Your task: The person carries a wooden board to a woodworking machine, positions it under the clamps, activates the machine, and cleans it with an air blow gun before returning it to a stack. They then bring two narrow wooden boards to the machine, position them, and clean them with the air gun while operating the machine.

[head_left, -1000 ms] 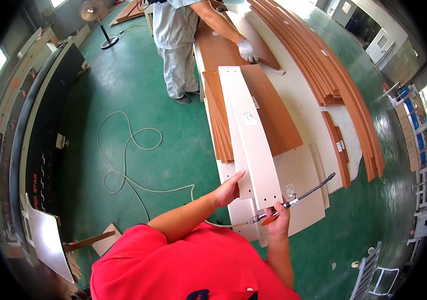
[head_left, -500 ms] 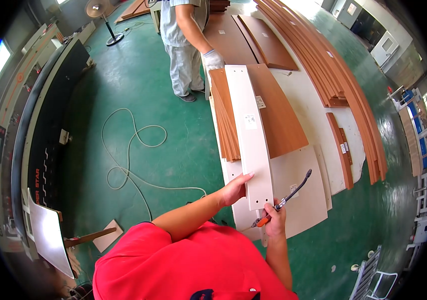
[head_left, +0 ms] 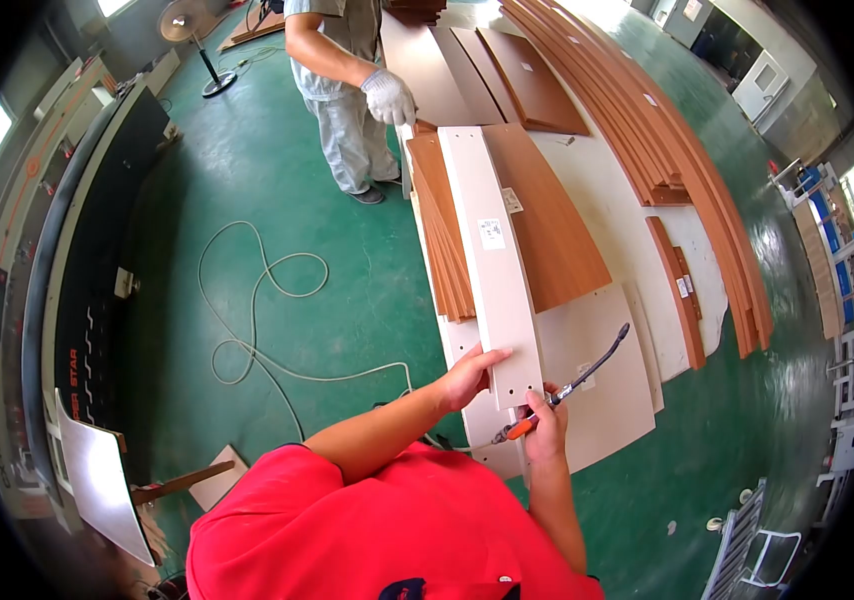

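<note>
A long white board (head_left: pixel 492 290) with a printed label (head_left: pixel 491 234) lies lengthwise in front of me, with small holes at both ends. My left hand (head_left: pixel 469 378) is closed on its left edge near the close end, thumb on top. My right hand (head_left: pixel 545 428) is wrapped round an air blow gun (head_left: pixel 525 428) with an orange part and a dark curved nozzle. The right thumb touches the board's near corner. Beneath the white board lie a fanned stack of narrow brown boards (head_left: pixel 439 235) and a wide brown panel (head_left: pixel 552 230).
A co-worker (head_left: pixel 347 110) in grey, wearing a white glove, stands at the far left of the stacked panels. Long brown boards (head_left: pixel 637 130) lie to the right. A hose (head_left: pixel 247 345) loops across the green floor. A machine (head_left: pixel 57 290) stands at the left.
The co-worker's gloved hand has lifted off the far end of the white board and moved left. My hands keep their grips; the blow gun has shifted slightly.
</note>
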Available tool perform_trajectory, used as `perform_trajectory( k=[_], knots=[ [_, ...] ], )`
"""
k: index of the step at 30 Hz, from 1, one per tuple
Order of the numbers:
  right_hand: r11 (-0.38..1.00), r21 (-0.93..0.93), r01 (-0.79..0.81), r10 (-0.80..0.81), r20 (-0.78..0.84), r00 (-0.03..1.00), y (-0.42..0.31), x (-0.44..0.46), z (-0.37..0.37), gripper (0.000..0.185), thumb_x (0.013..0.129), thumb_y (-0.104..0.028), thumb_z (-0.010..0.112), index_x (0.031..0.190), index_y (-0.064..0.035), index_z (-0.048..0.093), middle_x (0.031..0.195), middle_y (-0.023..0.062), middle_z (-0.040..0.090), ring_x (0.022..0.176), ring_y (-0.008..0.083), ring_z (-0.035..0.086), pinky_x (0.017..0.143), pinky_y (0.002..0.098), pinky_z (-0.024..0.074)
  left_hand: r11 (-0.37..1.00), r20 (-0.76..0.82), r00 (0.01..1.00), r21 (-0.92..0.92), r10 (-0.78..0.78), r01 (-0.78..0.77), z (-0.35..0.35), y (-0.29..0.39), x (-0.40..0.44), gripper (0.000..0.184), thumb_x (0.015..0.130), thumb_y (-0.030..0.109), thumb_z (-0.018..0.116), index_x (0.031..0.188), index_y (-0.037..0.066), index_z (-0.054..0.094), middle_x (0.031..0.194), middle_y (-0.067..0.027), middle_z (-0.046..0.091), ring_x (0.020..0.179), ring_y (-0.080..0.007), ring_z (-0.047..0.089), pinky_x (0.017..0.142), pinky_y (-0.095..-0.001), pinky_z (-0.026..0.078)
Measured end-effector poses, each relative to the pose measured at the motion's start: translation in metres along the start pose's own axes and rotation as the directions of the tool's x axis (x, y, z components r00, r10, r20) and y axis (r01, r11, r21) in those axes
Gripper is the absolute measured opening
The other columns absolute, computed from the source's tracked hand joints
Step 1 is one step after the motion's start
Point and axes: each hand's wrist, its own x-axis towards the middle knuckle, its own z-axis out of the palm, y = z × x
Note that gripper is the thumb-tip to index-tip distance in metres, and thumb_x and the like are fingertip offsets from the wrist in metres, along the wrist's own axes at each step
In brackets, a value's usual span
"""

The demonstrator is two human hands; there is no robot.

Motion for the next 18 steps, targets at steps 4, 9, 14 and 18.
perform_trajectory(
  k=[4, 9, 14, 18],
  knots=[
    [1.000, -0.015, 0.026, -0.027, -0.018, 0.999, -0.004, -0.002, 0.006, 0.044, 0.085, -0.006, 0.070, 0.123, 0.0008, 0.048, 0.087, 0.0066, 0.062, 0.062, 0.0141, 0.057, 0.057, 0.0269, 0.0478, 0.997, -0.071, 0.997, 0.081, 0.019, -0.014, 0.000, -0.005, 0.004, 0.052, 0.094, 0.038, 0.061, 0.133, 0.006, 0.046, 0.120, -0.0068, 0.060, 0.108, -0.0193, 0.058, 0.091, -0.0338, 0.047],
    [0.999, -0.023, 0.025, -0.025, -0.007, 1.000, -0.002, 0.003, 0.008, 0.047, 0.086, -0.010, 0.070, 0.127, -0.0003, 0.050, 0.086, 0.0042, 0.062, 0.061, 0.0114, 0.055, 0.054, 0.0244, 0.0453, 0.985, -0.133, 0.990, 0.174, 0.041, -0.017, 0.001, -0.007, 0.007, 0.051, 0.095, 0.042, 0.057, 0.130, 0.005, 0.048, 0.113, -0.0063, 0.061, 0.098, -0.0161, 0.058, 0.079, -0.0303, 0.047],
    [1.000, -0.018, 0.024, -0.025, -0.014, 1.000, -0.001, 0.005, 0.007, 0.043, 0.086, -0.011, 0.069, 0.124, -0.0020, 0.052, 0.086, 0.0023, 0.062, 0.061, 0.0095, 0.054, 0.053, 0.0228, 0.0435, 0.980, -0.138, 0.990, 0.201, 0.041, -0.012, 0.002, -0.007, 0.006, 0.052, 0.096, 0.043, 0.056, 0.130, 0.005, 0.049, 0.114, -0.0068, 0.061, 0.100, -0.0169, 0.059, 0.081, -0.0311, 0.047],
    [0.999, -0.017, 0.034, -0.034, -0.035, 0.999, -0.003, 0.002, 0.012, 0.045, 0.085, -0.011, 0.071, 0.125, 0.0000, 0.052, 0.086, 0.0028, 0.062, 0.059, 0.0094, 0.052, 0.053, 0.0224, 0.0421, 0.987, -0.161, 0.982, 0.142, 0.097, -0.075, 0.004, -0.012, 0.008, 0.054, 0.092, 0.048, 0.060, 0.123, 0.004, 0.051, 0.093, -0.0047, 0.061, 0.075, -0.0131, 0.054, 0.059, -0.0278, 0.040]
  ],
)
